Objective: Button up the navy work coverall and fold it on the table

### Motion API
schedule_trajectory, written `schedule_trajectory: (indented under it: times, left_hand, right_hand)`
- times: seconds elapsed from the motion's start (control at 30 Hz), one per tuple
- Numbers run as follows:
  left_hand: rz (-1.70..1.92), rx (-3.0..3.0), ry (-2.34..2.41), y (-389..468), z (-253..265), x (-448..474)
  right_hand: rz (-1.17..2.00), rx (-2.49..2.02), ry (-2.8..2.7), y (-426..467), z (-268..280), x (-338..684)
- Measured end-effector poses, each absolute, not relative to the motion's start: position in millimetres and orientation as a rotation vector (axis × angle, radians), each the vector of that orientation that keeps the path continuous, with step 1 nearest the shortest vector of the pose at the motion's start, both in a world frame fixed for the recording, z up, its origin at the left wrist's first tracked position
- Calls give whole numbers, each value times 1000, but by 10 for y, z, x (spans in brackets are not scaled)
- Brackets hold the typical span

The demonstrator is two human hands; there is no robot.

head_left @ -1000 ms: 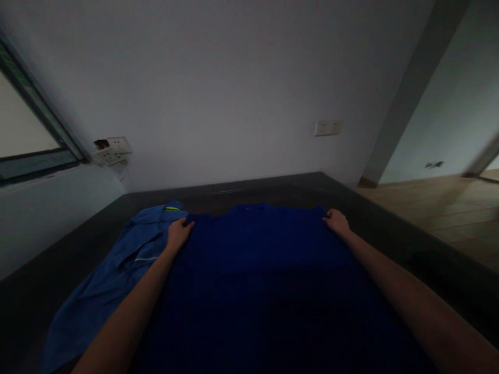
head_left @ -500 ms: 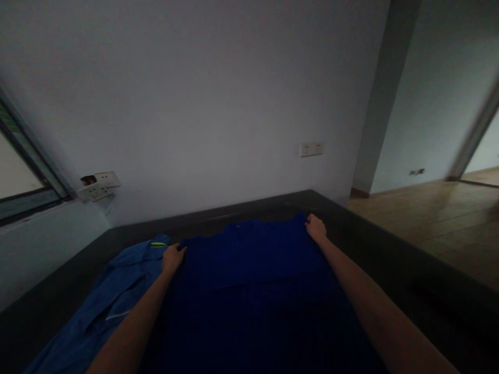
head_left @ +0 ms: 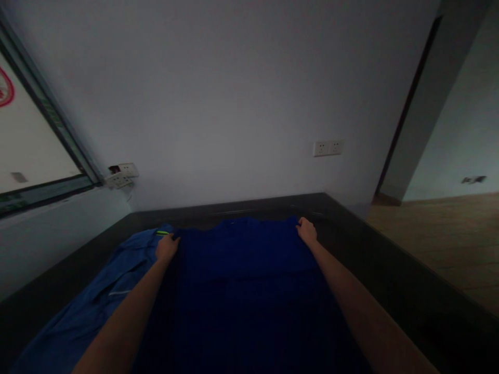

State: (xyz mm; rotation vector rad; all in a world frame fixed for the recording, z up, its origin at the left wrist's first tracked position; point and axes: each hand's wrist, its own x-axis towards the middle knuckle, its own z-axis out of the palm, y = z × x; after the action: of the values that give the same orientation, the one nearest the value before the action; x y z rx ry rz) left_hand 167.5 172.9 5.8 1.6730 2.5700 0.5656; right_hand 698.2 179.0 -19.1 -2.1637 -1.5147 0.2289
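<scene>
A dark blue shirt (head_left: pixel 241 254) is spread out in front of me, its neckline at the far side. My left hand (head_left: pixel 167 248) is closed on its far left corner. At the far right corner, my right hand (head_left: pixel 307 230) pinches the fabric between thumb and fingers. The lower part of the shirt fades into shadow between my forearms. Left of it lies a second, lighter blue garment (head_left: pixel 113 275) with a yellow-green stripe and a pale line, partly covered by my left forearm.
Both garments are on a dark tabletop (head_left: pixel 374 270) that reaches the white wall. A double socket (head_left: pixel 327 148) is on that wall. Loose sockets (head_left: pixel 120 176) hang at the left corner by the window (head_left: pixel 35 140). Wooden floor (head_left: pixel 440 239) shows at the right.
The view has turned slightly left. Both hands keep hold of the shirt, and its far edge now looks more level, with the right corner lower than before.
</scene>
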Motion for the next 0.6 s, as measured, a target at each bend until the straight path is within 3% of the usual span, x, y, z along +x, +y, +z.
schedule_trajectory:
  times: [0.33, 0.6]
  left_hand:
    - [596, 1716, 2553, 1670, -213, 1739]
    - [1133, 2269, 2484, 1397, 69, 1985]
  right_hand:
    - [-72, -2032, -1612, 1313, -223, 7007]
    - [-165, -1769, -1991, 408, -386, 6949]
